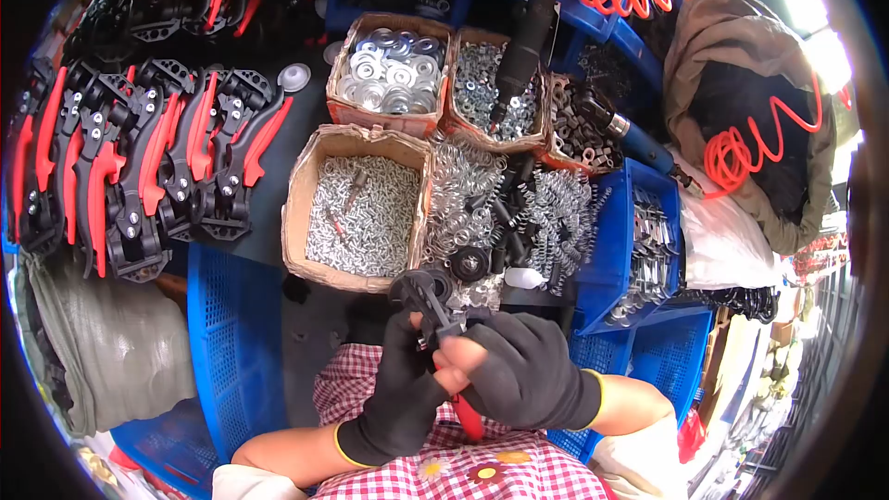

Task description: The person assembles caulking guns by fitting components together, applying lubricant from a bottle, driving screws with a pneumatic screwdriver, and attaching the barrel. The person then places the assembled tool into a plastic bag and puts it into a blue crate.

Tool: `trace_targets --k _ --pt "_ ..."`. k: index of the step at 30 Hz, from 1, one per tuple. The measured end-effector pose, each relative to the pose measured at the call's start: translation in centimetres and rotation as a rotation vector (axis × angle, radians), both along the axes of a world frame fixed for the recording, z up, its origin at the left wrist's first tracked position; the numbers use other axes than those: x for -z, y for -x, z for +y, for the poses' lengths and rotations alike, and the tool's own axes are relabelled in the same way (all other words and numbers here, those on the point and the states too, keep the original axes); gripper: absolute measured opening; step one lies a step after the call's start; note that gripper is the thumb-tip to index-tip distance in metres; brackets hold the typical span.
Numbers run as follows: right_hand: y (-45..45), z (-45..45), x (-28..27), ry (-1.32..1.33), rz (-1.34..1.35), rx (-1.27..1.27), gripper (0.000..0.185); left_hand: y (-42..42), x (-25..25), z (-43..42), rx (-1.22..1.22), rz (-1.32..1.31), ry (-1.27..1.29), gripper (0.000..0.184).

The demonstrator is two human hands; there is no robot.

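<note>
Checked apron (370,384) nearest. Over it, left hand (396,398) and right hand (526,370), gloved, fingers closed on one black-and-red lever (431,300), just before the screw box (298,208). Springs (463,199) beside that box; washer box (381,119) behind. Similar levers (148,162) spread leftward.

Texts, labels, brands, numbers, signs: none legible on cardboard box (338,275), blue bin (609,227) or held lever (430,300).

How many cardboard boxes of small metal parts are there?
4: the screw box at front left, the washer box behind it, the nut box right of that, and the metal-sleeve box farther right. Others may be hidden.
</note>
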State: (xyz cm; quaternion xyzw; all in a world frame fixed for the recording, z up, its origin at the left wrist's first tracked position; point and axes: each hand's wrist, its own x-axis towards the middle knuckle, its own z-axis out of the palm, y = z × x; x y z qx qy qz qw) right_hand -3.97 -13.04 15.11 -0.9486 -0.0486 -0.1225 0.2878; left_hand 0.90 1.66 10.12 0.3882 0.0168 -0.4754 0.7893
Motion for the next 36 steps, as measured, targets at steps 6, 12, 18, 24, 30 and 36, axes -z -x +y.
trace_targets --k 6,12,18,24,30,36 --pt "-4.3 -7.0 2.7 -0.081 0.261 0.157 0.029 -0.5 0.2 -0.1 -0.071 0.113 -0.016 0.026" --pt "-5.3 -8.3 7.6 0.168 0.345 0.352 0.03 -0.8 0.1 -0.2 0.032 -0.034 -0.103 0.039" --pt "-4.0 -9.6 5.9 -0.491 0.293 0.47 0.015 -0.8 0.4 -1.0 0.008 0.066 -0.093 0.038" --pt "-3.6 -11.5 4.9 -0.578 0.345 0.363 0.016 -1.1 -0.5 -2.2 -0.012 0.092 -0.049 0.035" --pt "-2.5 -12.6 3.9 -0.487 0.314 0.346 0.009 -1.0 -1.3 -3.5 -0.047 -0.036 -0.046 0.032" --pt "1.9 -5.3 2.4 -0.592 -0.2 0.269 0.021 0.6 -2.3 -5.6 -0.112 -0.235 -0.085 0.032"
